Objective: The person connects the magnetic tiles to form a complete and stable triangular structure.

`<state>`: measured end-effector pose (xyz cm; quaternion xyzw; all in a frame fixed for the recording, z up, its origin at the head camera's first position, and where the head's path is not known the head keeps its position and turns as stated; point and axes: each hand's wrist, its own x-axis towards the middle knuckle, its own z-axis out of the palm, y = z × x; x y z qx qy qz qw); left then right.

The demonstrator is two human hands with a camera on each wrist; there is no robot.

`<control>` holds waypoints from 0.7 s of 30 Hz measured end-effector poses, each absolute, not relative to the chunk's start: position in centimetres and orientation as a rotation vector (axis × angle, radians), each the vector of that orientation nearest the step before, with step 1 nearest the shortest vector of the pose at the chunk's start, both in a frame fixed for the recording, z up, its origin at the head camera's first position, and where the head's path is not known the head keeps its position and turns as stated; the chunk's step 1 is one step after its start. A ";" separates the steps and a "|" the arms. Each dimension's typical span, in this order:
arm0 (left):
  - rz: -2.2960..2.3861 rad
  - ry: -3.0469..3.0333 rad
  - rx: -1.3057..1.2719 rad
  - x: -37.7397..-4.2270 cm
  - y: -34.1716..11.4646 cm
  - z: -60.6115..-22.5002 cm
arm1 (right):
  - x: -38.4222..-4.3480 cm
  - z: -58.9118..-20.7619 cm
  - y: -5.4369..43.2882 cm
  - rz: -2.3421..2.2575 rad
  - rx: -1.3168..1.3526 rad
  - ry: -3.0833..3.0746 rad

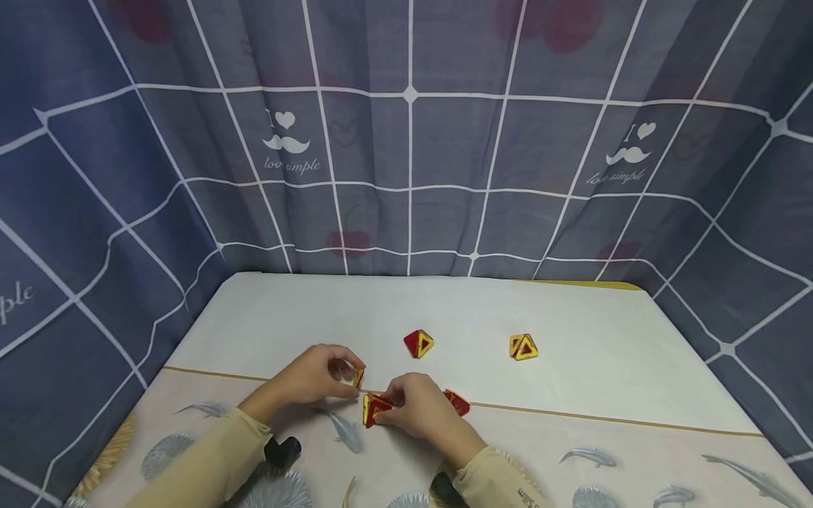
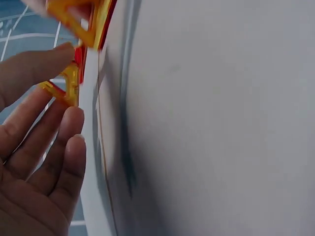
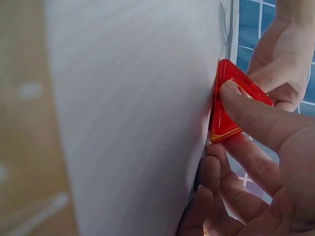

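Between the thumb and fingers of my left hand (image 1: 317, 374) is a small yellow triangular tile (image 1: 358, 379); the left wrist view shows its yellow frame (image 2: 72, 86) with red beside it. My right hand (image 1: 422, 409) grips a red and yellow triangular piece (image 1: 368, 410) low over the tablecloth. In the right wrist view the thumb presses the face of its red triangle (image 3: 224, 120), and a yellow edge shows underneath. The two held pieces are a short gap apart, the left one slightly farther back. Partly hidden behind my right hand lies another red triangular piece (image 1: 457, 402).
Farther back on the white part of the table (image 1: 305, 303) stand a red and yellow pyramid-like piece (image 1: 418, 343) and a mostly yellow one (image 1: 524, 347) to its right. A checked curtain (image 1: 444, 141) encloses the back and both sides.
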<state>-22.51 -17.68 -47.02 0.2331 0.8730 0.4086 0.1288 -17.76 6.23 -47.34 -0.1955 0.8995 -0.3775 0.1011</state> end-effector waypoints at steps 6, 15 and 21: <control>1.218 2.412 0.766 -20.9 -17.1 -46.9 | -17.8 -47.5 6.1 -1.120 -0.556 2.644; 1.199 2.444 0.774 -19.9 -16.4 -47.3 | -17.8 -47.5 6.1 -1.131 -0.567 2.645; 1.138 2.518 0.778 -19.4 -15.8 -47.3 | -17.8 -47.4 6.1 -1.117 -0.569 2.661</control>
